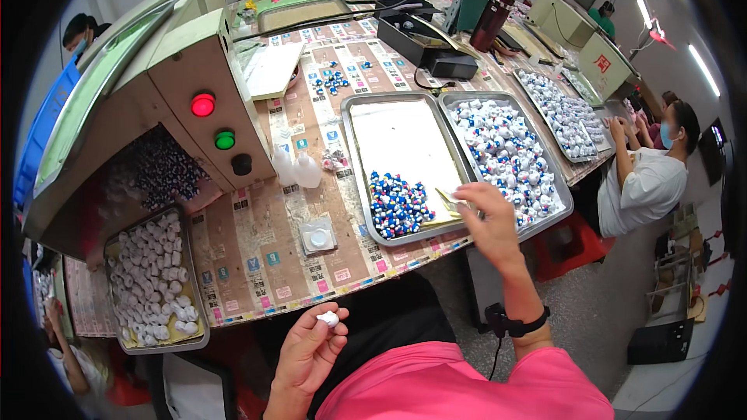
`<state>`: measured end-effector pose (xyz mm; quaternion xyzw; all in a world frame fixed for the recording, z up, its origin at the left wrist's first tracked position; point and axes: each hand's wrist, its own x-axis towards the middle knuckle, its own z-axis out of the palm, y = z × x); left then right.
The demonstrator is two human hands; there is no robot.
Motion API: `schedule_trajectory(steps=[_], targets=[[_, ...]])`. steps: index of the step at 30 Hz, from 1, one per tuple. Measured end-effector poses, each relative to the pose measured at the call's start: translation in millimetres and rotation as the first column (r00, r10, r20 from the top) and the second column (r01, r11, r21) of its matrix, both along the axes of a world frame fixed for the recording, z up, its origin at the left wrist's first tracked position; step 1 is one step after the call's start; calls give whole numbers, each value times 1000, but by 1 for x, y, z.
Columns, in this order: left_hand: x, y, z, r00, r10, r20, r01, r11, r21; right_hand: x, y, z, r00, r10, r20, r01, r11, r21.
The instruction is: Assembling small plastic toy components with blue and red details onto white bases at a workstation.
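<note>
Hand, left: pinching white piece
Hand, right: hovering near middle tray, grasp unclear
Blue heap: seemingly waiting inside
Mixed heap: lying rightward, seemingly done

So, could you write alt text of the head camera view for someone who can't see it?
A person's left hand pinches a small white piece; the right hand is near two metal trays of small, mostly blue and white pieces on a patterned table. To the left stands a boxy machine; other people are nearby.
</note>
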<state>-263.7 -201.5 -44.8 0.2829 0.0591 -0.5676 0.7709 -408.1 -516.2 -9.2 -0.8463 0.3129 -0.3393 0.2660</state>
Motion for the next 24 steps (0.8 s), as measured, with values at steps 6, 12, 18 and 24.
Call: schedule_trajectory(steps=[6, 12, 18, 24], targets=[[-5, 0, 4, 1000, -4, -15, 4, 1000, 6, 42, 8, -10, 973, 189, -136, -205, 971, -121], [-4, 10, -7, 999, 32, -33, -32, 999, 17, 56, 12, -15, 965, 147, -218, -143, 989, 34], [-1, 11, -4, 998, 56, -19, -55, 998, 32, 57, 7, -18, 968, 166, -188, -148, 983, 105], [1, 17, -8, 996, 89, 1, -89, 996, 15, 60, 6, -20, 974, 176, -143, -155, 978, 141]])
